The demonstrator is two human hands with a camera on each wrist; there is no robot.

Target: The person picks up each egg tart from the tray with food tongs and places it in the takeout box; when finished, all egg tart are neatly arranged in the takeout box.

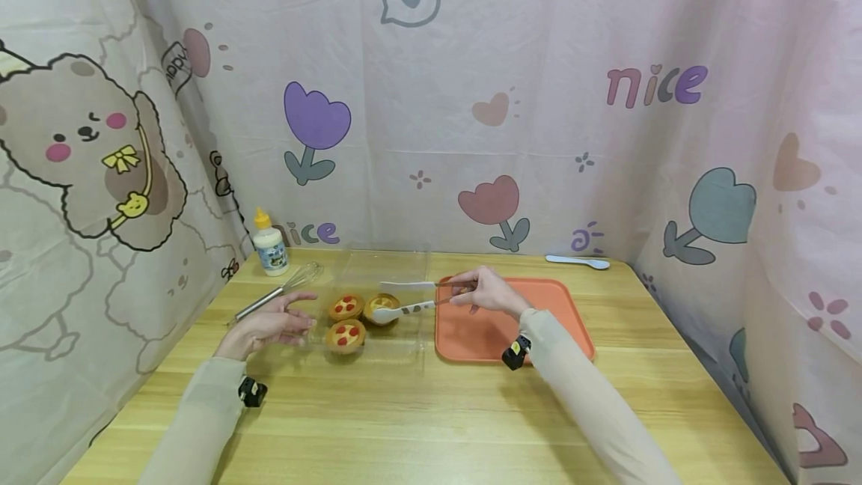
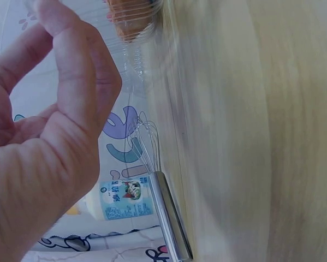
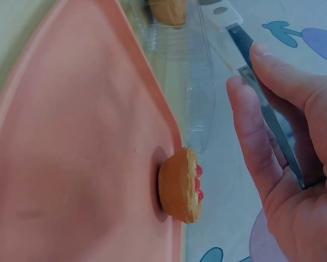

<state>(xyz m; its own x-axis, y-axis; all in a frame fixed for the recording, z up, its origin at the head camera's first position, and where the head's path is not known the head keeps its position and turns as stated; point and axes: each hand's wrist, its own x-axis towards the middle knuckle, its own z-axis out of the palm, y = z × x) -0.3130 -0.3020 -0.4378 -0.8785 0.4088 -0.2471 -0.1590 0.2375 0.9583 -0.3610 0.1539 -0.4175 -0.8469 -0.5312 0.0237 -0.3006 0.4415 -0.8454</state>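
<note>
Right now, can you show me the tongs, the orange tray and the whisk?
Tongs (image 3: 278, 136): right wrist view, on the metal handle.
Orange tray (image 1: 471, 337): head view, on its bare floor.
Whisk (image 2: 164, 195): left wrist view, on its handle.

CURTAIN (image 1: 404, 58): "nice" beyond and right of right fingers (image 1: 466, 299); "nice" beyond left fingers (image 1: 299, 296); partial "ppy" farther left | BOTTLE LABEL (image 1: 272, 255), beyond left fingers: characters illegible

Head view: forward, down toward far edge of my tabletop (image 1: 377, 418). Wrist views: close, sideways; right shares tongs (image 3: 278, 132) with head.
</note>
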